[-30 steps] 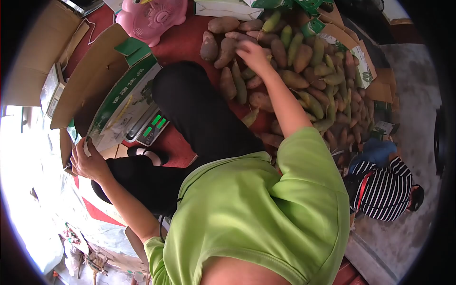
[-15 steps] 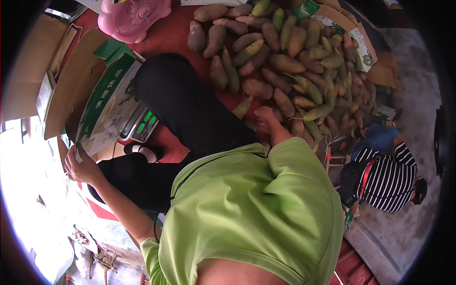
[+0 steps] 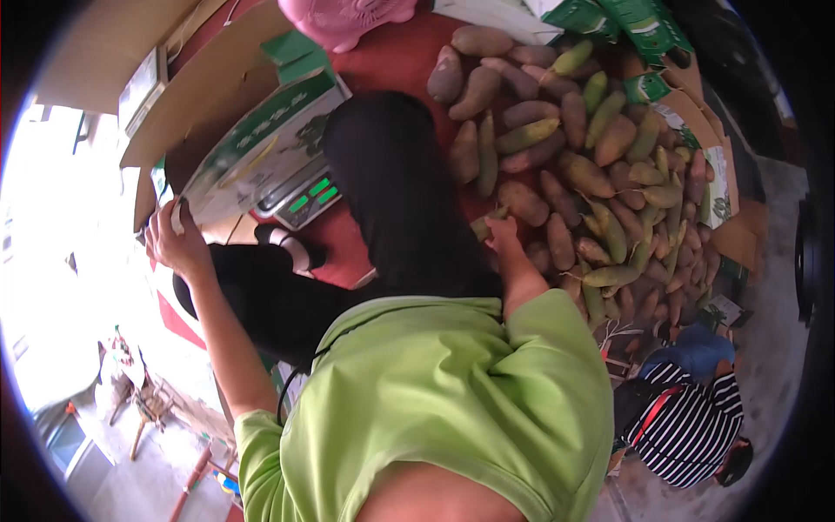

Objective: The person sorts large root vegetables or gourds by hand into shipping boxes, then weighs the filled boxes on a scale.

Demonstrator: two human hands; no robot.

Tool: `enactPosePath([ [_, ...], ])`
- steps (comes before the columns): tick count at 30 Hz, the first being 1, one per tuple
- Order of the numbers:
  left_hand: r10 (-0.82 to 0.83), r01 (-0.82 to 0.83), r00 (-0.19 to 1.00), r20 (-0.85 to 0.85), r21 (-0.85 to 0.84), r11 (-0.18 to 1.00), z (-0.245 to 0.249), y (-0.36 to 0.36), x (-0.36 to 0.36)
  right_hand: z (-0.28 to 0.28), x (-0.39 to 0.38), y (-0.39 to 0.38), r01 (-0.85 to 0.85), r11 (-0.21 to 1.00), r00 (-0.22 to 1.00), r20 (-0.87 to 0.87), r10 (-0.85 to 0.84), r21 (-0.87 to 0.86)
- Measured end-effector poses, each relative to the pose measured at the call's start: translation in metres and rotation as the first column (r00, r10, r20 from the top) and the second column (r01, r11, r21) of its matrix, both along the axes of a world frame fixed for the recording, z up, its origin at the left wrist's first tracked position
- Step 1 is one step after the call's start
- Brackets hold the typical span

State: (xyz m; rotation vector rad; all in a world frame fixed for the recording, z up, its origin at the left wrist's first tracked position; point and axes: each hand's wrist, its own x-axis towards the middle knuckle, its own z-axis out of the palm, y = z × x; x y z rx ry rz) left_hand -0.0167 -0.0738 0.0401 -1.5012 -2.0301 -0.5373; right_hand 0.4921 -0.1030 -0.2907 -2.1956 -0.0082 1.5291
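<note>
My right hand point(image 3: 503, 235), fingers narrowed, touches the slanting, tapered green root point(image 3: 481, 228) right of the grey digital scale point(image 3: 290, 211); grip unclear. Left of it, my left hand point(image 3: 181, 247) pinches the green-and-white cardboard box point(image 3: 252, 165).

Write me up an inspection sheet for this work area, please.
Surface: red floor covering, partly covered by the heap.
Job's things: heap of green and brown tubers; printed carton, flap open; scale beside it, digits lit green.
Clutter: pink plastic item; opened box at the heap's edge.
Hands: left hand grips the printed carton's edge; right hand at a small greenish tuber, grip unclear.
Cables: thin dark cord by the green shirt.
Surroundings: person in striped top near the heap.
</note>
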Motion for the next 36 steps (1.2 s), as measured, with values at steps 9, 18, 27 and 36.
enactPosePath([
  [9,0.04,-0.04,0.999,0.006,0.0,0.999,-0.008,0.0,-0.011,0.041,-0.022,0.001,-0.52,0.771,0.848,0.331,0.414,0.369],
  [18,0.011,-0.011,1.0,-0.007,0.013,1.0,-0.002,-0.001,-0.004,0.109,0.001,0.063,-0.562,0.48,0.826,0.486,0.285,0.674],
  [27,-0.068,0.068,0.998,-0.002,0.039,0.997,0.001,-0.003,-0.004,0.263,-0.003,0.138,-0.414,0.195,0.91,0.41,0.063,0.889],
  [36,-0.047,0.045,0.997,0.059,0.037,0.998,0.01,-0.003,0.006,0.428,-0.093,0.194,-0.226,-0.326,0.95,0.282,0.135,0.918],
])
